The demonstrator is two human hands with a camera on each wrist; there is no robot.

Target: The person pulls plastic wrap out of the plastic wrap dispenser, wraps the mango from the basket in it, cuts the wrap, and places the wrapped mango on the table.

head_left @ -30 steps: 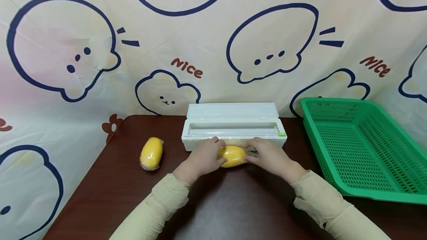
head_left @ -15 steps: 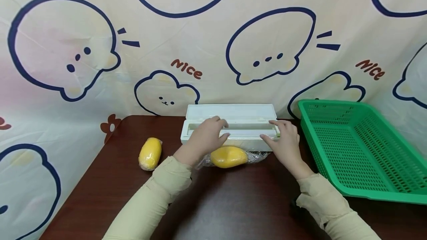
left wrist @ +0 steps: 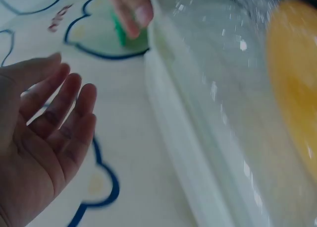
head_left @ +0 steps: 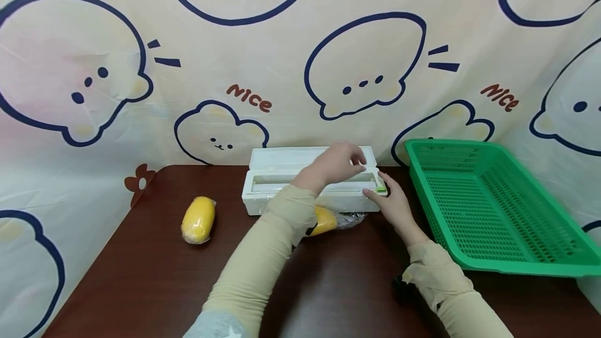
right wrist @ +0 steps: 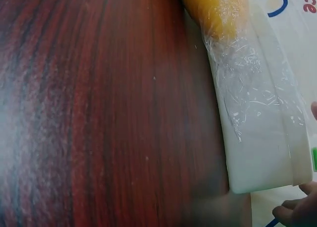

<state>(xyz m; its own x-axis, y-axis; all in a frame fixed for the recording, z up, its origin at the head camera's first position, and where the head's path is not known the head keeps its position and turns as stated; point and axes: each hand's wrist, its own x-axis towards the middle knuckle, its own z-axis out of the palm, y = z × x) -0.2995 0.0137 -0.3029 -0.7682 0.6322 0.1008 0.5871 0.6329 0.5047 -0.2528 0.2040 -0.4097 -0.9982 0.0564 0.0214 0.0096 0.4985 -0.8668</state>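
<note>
A white cling film dispenser (head_left: 312, 202) stands at the back of the table, lid raised, its roll showing inside. My left hand (head_left: 334, 163) hovers over its right half with fingers loosely bent and nothing in them. The right hand (head_left: 393, 203) holds the dispenser's right end near the green slider (head_left: 381, 189), thumb to the front and fingers behind. Against the front wall lies a yellow mango (right wrist: 218, 9) in clear film (right wrist: 247, 78), the loose film trailing right; my left sleeve hides part of it in the head view.
Another film-wrapped mango (head_left: 199, 220) lies on the left of the dark brown table (head_left: 141, 275). A green plastic basket (head_left: 497, 262) stands at the right. Behind the table hangs a printed cloth (head_left: 281, 67).
Both hands have left the wrapped mango in front of the dispenser. The right hand has moved to the dispenser's right end; the left has risen and crossed rightward over the roll.
</note>
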